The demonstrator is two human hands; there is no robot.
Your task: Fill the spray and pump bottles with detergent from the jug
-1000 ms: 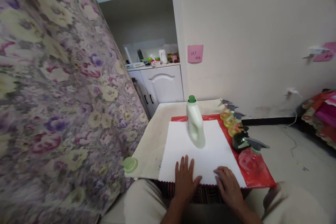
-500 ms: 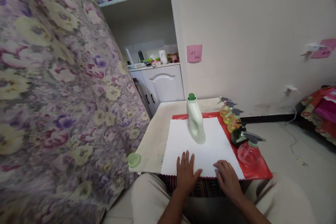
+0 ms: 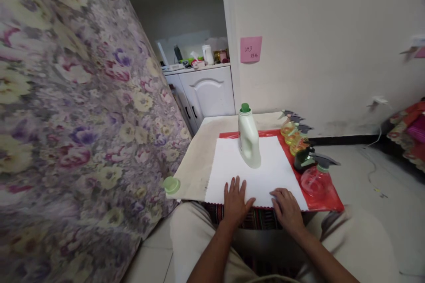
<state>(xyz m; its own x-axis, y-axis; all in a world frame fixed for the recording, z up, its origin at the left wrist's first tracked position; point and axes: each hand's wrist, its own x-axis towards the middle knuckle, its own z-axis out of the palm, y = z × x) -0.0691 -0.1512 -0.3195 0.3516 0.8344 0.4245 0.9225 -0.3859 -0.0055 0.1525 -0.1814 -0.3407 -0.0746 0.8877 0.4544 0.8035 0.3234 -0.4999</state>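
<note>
My left hand (image 3: 236,201) lies flat at the front edge of a white cloth (image 3: 224,168), fingers spread and nothing held. To its right, my right hand (image 3: 286,209) rests on the same edge with its fingers loosely bent and apart, also holding nothing. Beyond both hands a pale green jug (image 3: 251,143) with a side handle stands upright on the cloth. A darker green spout (image 3: 245,108) shows in its uncapped neck. The light green cap (image 3: 171,185) sits at the table's front left corner, away from my hands.
Several spray bottles line the right side on a red plastic sheet (image 3: 325,204); the nearest is a clear pinkish one (image 3: 316,182), beside a dark green bottle (image 3: 303,159). A floral curtain (image 3: 83,132) hangs at left. A white cabinet (image 3: 210,93) and the wall stand behind the table.
The view has tipped downward, so the table and shelf sit higher in the picture. My hands keep their places on the cloth, and the jug stands where it was.
</note>
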